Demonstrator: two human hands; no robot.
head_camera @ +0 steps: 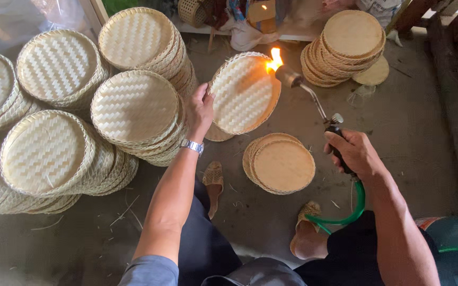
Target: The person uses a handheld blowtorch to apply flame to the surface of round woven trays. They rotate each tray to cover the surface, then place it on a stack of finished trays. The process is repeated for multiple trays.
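Note:
My left hand point(199, 110) grips the left rim of a round woven bamboo tray point(244, 94), held tilted upright with its woven face toward me. My right hand point(354, 152) is closed around the black handle of a gas torch point(314, 98). Its metal nozzle points up and left, and an orange flame point(274, 60) burns at the tray's upper right rim. A green hose point(354, 209) runs from the handle down past my right knee. A small stack of round trays point(279, 163) lies on the concrete floor between my hands.
Tall stacks of woven trays point(133, 108) crowd the left side. Another stack of trays point(348, 45) stands at the back right. My feet in woven sandals point(214, 180) rest on the floor. Cloth and a basket point(191, 10) lie by the far wall.

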